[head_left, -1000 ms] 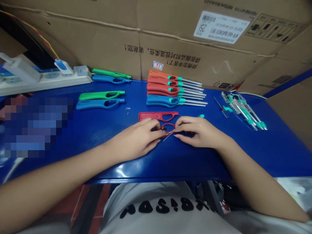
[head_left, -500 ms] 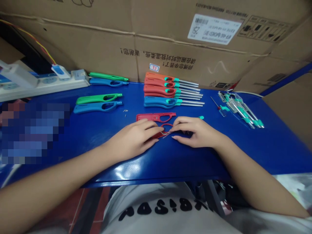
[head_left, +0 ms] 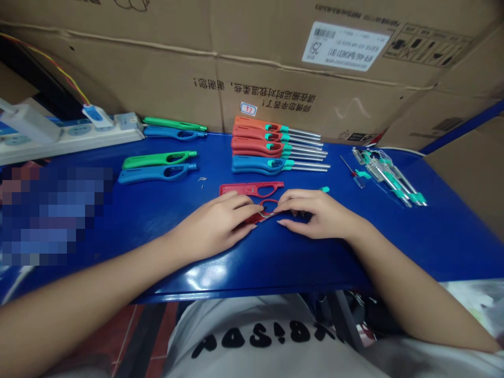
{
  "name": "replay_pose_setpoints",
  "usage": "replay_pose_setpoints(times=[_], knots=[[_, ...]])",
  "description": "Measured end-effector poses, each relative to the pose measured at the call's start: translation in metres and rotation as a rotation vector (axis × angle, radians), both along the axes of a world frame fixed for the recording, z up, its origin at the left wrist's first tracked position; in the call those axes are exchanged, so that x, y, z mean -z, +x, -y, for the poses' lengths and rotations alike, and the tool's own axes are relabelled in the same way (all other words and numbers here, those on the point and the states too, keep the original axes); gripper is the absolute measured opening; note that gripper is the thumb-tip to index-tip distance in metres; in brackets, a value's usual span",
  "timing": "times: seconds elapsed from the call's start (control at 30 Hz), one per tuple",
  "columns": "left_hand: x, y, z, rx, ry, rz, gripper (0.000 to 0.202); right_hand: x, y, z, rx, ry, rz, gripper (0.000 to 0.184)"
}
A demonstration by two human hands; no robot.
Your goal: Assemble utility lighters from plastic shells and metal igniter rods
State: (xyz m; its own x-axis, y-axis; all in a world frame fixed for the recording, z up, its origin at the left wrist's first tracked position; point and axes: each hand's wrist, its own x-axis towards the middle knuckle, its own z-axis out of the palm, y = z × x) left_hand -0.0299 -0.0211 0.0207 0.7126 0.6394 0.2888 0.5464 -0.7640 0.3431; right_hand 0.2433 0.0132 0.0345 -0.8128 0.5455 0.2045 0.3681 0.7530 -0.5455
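Observation:
Near the front of the blue table, a red lighter shell half [head_left: 269,206] lies between my hands, its trigger loop showing. My left hand [head_left: 220,226] is closed on its handle end, fingers and thumb around it. My right hand [head_left: 315,212] has its fingertips at the loop end, beside a thin wire [head_left: 264,214]; what the fingers pinch there is hidden. Just beyond my hands rests another red shell half [head_left: 244,190], with its inner side up. A small teal trigger piece [head_left: 325,189] sits past my right hand.
Lighters with metal tubes [head_left: 279,142] lie stacked at the back centre. Green and blue shells [head_left: 159,167] lie to the left, near small metal bits [head_left: 202,180]. Clear gas tanks with tubes [head_left: 394,178] and a screwdriver [head_left: 357,178] are at right. A power strip [head_left: 114,137] stands back left.
My right fingertips have shifted very slightly at the shell's loop end, and the wire lies closer along the shell. My left hand keeps its place.

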Motion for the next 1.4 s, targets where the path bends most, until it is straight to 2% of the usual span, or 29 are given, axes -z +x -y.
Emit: replay_pose_setpoints(times=[0.53,0.97,1.4], knots=[[0.0016,0.0001,0.0007,-0.003,-0.002,0.001,0.028,0.0034,0.0007,-0.0016,-0.001,0.037,0.002,0.022],[0.0021,0.0021,0.0024,-0.004,0.019,0.002,0.029,-0.0019,-0.0006,0.002,-0.004,0.077,0.058,0.017],[0.0019,0.0028,0.0025,0.004,0.019,0.012,0.03,-0.0039,0.0001,0.0029,0.006,0.048,0.095,0.021]])
